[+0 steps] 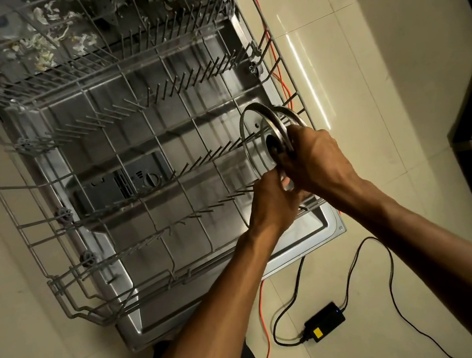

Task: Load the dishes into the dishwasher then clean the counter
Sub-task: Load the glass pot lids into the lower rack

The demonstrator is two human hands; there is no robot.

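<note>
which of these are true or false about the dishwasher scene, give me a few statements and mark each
1. Both hands hold glass lids at the lower rack's right side. True: left hand, right hand, lids, lower rack.
2. The lower rack is full of plates. False: only the lids are there.
3. An orange cable lies on the floor. True.
4. The black power adapter sits inside the rack. False: it lies on the floor tiles.
</note>
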